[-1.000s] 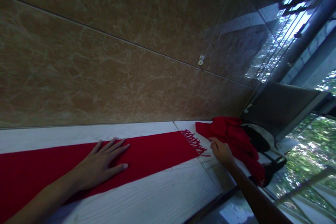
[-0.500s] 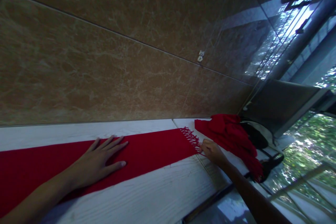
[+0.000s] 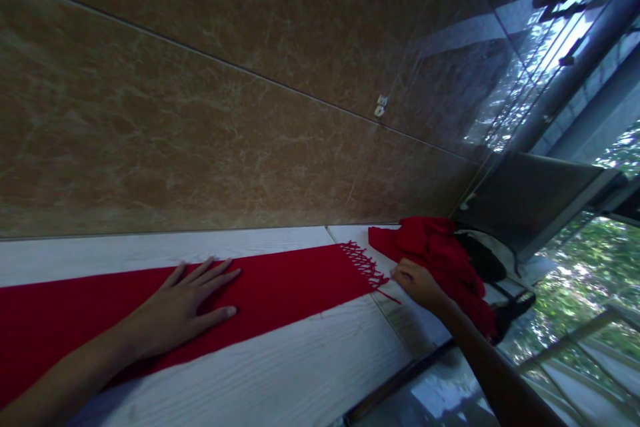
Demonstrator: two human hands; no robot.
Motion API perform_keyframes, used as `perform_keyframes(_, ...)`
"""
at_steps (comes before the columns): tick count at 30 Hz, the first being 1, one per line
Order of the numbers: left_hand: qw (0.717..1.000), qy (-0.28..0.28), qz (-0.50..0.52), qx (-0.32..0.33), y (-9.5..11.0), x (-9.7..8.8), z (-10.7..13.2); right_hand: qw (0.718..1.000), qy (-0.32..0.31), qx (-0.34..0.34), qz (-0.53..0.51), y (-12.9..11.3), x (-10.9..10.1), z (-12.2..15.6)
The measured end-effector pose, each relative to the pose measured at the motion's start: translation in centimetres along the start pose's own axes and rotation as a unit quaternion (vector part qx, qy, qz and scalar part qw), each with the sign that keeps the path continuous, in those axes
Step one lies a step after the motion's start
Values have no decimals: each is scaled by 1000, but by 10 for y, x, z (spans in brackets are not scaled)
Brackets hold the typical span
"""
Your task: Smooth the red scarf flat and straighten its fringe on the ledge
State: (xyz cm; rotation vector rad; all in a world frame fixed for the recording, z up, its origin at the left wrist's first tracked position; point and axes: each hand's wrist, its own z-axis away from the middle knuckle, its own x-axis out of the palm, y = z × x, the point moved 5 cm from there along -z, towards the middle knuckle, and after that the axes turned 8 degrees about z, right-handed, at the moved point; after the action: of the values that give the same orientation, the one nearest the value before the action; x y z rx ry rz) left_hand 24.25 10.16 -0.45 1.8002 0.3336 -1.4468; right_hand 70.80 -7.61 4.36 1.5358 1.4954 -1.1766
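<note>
A long red fringed scarf (image 3: pixel 295 280) lies flat along the white surface. My left hand (image 3: pixel 187 307) rests palm down on it, fingers spread. At its right end is a knotted red fringe (image 3: pixel 363 263), with one loose strand (image 3: pixel 387 295) sticking out toward the lower right. My right hand (image 3: pixel 417 283) is closed, thumb and fingers pinched together just beyond the fringe tips. Whether a strand is between those fingertips is too small to tell.
A bunched red cloth (image 3: pixel 435 247) lies behind my right hand, beside a black item (image 3: pixel 483 257) and dark straps. A brown marbled tile wall (image 3: pixel 200 133) runs along the back of the white surface (image 3: pixel 280 360). A dark panel (image 3: pixel 530 197) stands at the right.
My right hand has moved a little to the right, away from the fringe, and the loose strand now shows in full. My left hand stays flat on the scarf.
</note>
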Motion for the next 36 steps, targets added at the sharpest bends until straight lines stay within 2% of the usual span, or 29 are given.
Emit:
perform_keyframes(4, 1000, -3, 2, 1, 1, -1, 0, 995, -63, -61, -45, -22, 6, -1)
perform_keyframes(8, 1000, -2, 4, 1, 0, -1, 0, 991, -92, -83, -60, -33, 11, -1)
perform_keyframes(13, 999, 23, 8, 22, 0, -2, 1, 991, -92, -79, -62, -33, 9, 0)
perform_keyframes(20, 1000, 2, 6, 4, 2, -2, 1, 987, -120, -78, -67, -36, 10, 3)
perform_keyframes(28, 999, 28, 7, 29, -1, -1, 0, 991, -118, -41, -43, -27, 16, 1)
perform_keyframes(36, 999, 30, 17, 28, -3, 0, 0, 990, -122, -57, -32, -32, 10, 2)
